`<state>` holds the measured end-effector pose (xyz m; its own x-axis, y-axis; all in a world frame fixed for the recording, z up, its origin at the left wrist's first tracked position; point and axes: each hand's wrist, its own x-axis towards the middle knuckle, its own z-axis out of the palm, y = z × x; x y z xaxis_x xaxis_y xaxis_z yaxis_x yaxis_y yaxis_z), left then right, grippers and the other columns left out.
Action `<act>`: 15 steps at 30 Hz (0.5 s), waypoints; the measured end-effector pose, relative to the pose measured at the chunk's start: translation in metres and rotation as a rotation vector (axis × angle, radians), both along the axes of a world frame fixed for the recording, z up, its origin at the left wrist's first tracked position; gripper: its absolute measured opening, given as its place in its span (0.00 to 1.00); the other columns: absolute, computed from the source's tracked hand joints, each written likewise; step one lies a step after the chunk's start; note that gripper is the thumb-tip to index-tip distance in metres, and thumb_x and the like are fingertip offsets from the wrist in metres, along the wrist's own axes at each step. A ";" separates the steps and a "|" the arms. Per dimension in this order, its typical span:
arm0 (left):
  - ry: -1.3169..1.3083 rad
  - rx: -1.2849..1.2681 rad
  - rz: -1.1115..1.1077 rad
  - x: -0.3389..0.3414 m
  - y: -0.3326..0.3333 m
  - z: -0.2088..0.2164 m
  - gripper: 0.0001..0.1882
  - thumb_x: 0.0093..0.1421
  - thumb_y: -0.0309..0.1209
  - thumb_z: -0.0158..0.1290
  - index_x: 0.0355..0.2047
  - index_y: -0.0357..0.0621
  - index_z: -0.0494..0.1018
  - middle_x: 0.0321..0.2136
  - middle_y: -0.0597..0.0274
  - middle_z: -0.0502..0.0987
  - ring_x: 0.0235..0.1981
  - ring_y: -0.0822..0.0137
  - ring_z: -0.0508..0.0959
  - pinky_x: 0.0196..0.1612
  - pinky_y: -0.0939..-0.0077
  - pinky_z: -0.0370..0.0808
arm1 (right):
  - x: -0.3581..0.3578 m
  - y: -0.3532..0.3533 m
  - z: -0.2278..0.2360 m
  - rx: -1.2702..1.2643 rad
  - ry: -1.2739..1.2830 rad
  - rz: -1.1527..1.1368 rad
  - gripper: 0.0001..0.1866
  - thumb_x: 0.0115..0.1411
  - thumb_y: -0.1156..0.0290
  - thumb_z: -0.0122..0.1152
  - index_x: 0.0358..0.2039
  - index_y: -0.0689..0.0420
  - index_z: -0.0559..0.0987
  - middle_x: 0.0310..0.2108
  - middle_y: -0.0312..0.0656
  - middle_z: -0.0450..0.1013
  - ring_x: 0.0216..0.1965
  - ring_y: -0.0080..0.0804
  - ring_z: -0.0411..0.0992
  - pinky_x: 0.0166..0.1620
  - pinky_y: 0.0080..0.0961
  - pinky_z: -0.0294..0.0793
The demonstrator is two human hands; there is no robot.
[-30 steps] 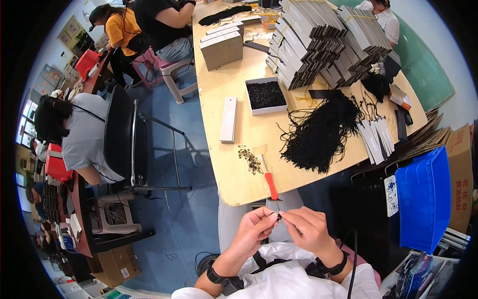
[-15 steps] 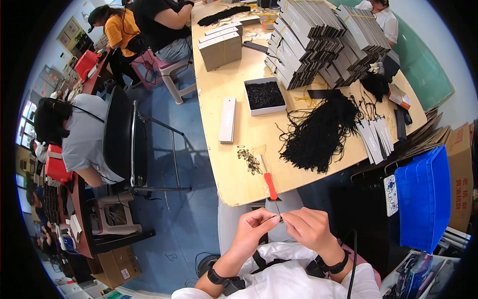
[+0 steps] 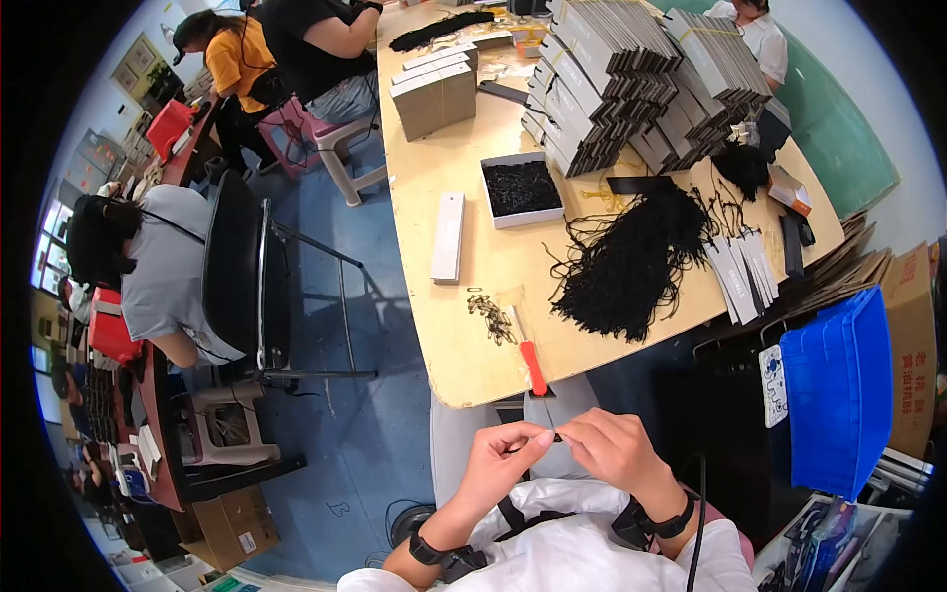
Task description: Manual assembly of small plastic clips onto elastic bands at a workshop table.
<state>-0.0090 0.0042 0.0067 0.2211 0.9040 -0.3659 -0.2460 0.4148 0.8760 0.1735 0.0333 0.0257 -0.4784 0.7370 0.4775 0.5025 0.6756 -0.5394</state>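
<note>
Where both hands (image 3: 499,460) (image 3: 616,450) nearly meet, pinching a small dark piece (image 3: 557,437), mostly hidden, its shape unclear.

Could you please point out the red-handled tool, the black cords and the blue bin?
Red-handled tool (image 3: 533,368), head view: on the handle.
Black cords (image 3: 631,266), head view: middle of the pile.
Blue bin (image 3: 837,395), head view: side wall.

The left hand (image 3: 505,459) and right hand (image 3: 617,451) are pinching a small dark piece (image 3: 557,437); farther right, black cords (image 3: 631,266) are lying.
</note>
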 end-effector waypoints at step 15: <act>-0.060 -0.087 0.009 -0.003 0.001 0.002 0.08 0.62 0.29 0.55 0.36 0.36 0.79 0.19 0.78 0.68 0.20 0.87 0.58 0.22 0.88 0.52 | 0.002 -0.002 -0.009 -0.104 0.134 -0.022 0.09 0.46 0.82 0.65 0.30 0.61 0.77 0.24 0.40 0.72 0.20 0.32 0.72 0.22 0.23 0.72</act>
